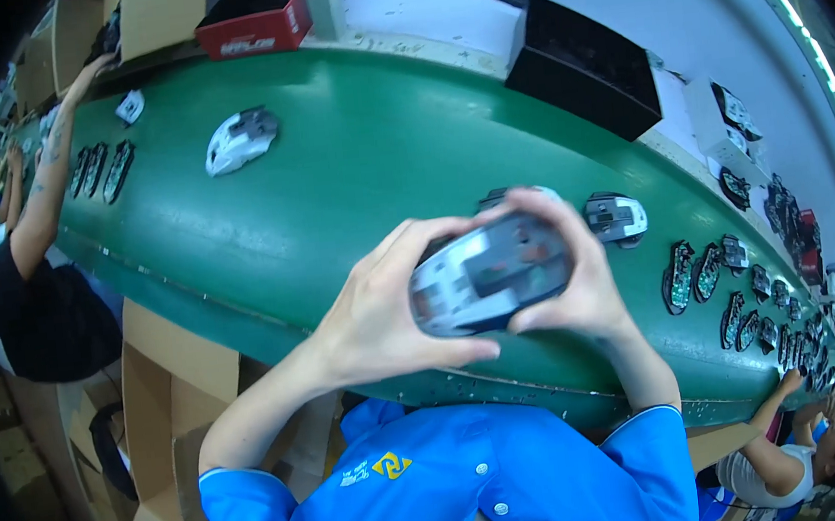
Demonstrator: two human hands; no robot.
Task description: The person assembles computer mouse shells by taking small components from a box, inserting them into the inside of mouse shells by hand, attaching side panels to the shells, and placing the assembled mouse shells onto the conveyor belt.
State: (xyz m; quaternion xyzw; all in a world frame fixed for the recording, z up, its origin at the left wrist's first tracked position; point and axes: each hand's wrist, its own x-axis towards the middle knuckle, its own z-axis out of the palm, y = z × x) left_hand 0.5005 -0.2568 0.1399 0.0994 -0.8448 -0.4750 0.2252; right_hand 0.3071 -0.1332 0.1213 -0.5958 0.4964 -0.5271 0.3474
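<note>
Above the green work table (356,146), I hold a grey and silver computer mouse (489,276) between both hands, blurred by motion. My left hand (377,305) is closed round its left end, thumb along the near edge. At the right end my right hand (585,274) grips it with the fingers over the far side and the thumb below. A second mouse, mostly hidden, shows just behind my fingers. To the right of my right hand, another grey and white mouse (618,218) lies on the table. A white and grey mouse (241,140) rests farther left.
Dark mouse bodies with green circuit boards (681,277) line the right side of the table. A black box (580,66) and a red box (257,33) stand along the far edge. Co-workers sit at both sides; one person's arm (46,186) reaches in at left. Cardboard boxes (173,384) stand below left.
</note>
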